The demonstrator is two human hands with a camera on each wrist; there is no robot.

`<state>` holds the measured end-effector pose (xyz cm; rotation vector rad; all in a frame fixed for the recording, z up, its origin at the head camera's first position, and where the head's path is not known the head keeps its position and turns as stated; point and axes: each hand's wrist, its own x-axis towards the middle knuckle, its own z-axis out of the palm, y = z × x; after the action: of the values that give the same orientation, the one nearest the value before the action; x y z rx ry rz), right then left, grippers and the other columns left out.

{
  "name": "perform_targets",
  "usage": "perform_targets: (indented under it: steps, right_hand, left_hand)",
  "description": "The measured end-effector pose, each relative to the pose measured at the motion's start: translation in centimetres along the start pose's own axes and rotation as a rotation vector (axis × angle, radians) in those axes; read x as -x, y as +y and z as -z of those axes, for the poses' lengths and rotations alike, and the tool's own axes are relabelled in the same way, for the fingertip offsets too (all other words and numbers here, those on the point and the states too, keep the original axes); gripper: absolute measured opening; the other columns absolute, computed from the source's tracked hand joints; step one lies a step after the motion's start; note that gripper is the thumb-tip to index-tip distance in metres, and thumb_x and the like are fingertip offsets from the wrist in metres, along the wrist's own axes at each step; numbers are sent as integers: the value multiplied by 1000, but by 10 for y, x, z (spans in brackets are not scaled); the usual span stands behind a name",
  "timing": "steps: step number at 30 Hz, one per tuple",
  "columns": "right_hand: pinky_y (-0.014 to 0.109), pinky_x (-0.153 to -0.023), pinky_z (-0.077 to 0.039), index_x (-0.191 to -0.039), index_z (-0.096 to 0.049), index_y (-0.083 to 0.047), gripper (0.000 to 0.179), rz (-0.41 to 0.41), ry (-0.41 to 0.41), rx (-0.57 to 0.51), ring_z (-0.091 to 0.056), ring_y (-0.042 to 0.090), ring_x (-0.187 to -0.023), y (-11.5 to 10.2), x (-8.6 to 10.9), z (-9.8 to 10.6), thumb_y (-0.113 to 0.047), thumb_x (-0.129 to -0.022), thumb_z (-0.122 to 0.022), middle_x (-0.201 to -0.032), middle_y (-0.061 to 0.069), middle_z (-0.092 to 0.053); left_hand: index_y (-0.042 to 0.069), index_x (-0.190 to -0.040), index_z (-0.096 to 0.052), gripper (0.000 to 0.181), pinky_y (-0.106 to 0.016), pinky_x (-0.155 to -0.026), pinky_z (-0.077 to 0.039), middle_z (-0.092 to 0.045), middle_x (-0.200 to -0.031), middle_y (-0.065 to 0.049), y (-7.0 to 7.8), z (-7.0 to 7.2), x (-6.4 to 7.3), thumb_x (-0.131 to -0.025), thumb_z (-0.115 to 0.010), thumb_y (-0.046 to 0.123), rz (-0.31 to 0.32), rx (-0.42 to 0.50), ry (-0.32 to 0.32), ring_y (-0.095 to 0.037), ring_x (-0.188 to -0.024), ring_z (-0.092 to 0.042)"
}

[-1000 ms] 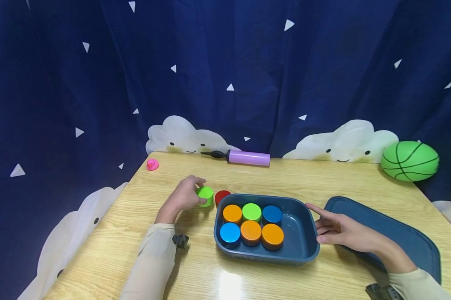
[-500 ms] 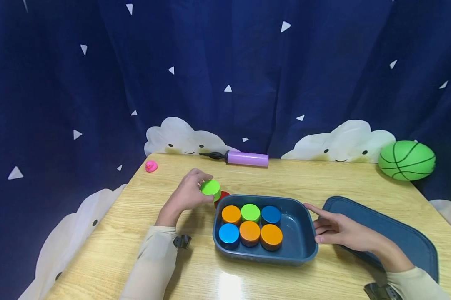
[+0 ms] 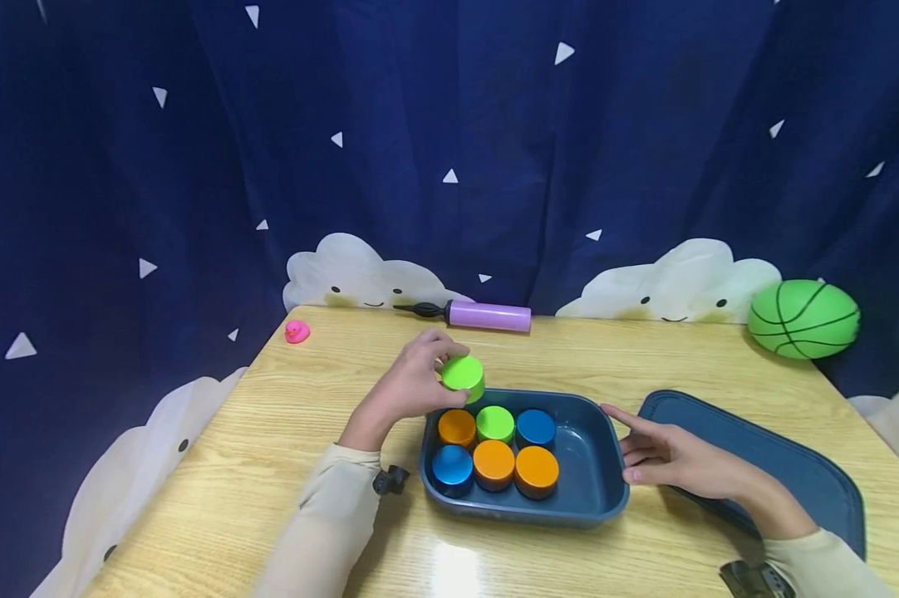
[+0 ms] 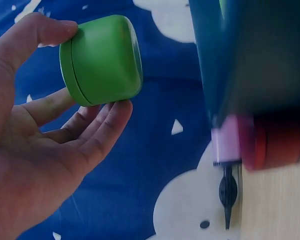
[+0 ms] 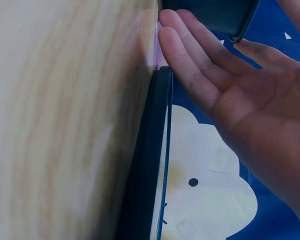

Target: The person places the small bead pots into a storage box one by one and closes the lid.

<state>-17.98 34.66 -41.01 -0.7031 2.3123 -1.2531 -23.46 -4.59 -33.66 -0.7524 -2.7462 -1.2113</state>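
My left hand (image 3: 410, 380) grips a light green round tin (image 3: 463, 375) between thumb and fingers, raised near the back left corner of a dark blue box (image 3: 587, 469). In the left wrist view the green tin (image 4: 102, 62) has a lid seam and is apart from the box. Inside the box stand two rows of round tins: three orange, one green (image 3: 495, 424), one dark blue (image 3: 535, 428) and one bright blue (image 3: 453, 468). A red tin (image 4: 280, 145) shows beside the box in the left wrist view. Fairly straight fingers of my right hand (image 3: 677, 455) touch the box's right side.
A dark blue lid (image 3: 774, 473) lies on the wooden table (image 3: 270, 465) at the right, partly under my right forearm. Toward the back are a purple hand pump (image 3: 489, 316), a pink rubber duck (image 3: 297, 331) and a green ball (image 3: 803, 319). A blue curtain (image 3: 420, 100) hangs behind.
My left hand has lifted the green tin off the table and carried it right, to the box's back left rim. The hand now covers the red tin in the head view. My right hand stays put.
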Motion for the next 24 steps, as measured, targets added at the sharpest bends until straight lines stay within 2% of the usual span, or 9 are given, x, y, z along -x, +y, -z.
perform_targets:
  steps: [5,9,17,24]
  right_hand:
    - [21,-88,-55,-162,-13,-6,83,13,1,-9,-65,13,-103,-2,2,1,-16,-99,-65,-125,24,-60]
    - [20,-87,-55,-162,-14,-7,83,8,16,11,-65,11,-103,-2,2,2,-17,-98,-66,-124,22,-61]
    - [20,-88,-55,-162,-14,-7,82,17,21,30,-65,12,-104,-1,4,3,-17,-99,-66,-124,22,-61]
    - [20,-89,-54,-162,-15,-10,82,2,24,27,-65,11,-105,-1,3,2,-19,-98,-66,-124,21,-61]
  left_hand:
    - [6,-125,-69,55,-36,-91,-54,-57,-122,-8,11,-16,-8,-75,-86,18,-3,-28,-78,-25,-108,-53]
    - [7,-126,-68,55,-33,-91,-54,-55,-120,-6,15,-26,-12,-76,-87,19,-1,-44,-134,-23,-108,-52]
    - [6,-125,-69,54,-26,-87,-54,-56,-118,-5,21,-38,-13,-76,-88,19,-20,-68,-199,-19,-103,-53]
    - [10,-128,-68,58,-22,-86,-53,-55,-116,0,33,-50,-14,-74,-89,20,14,-128,-266,-15,-102,-53]
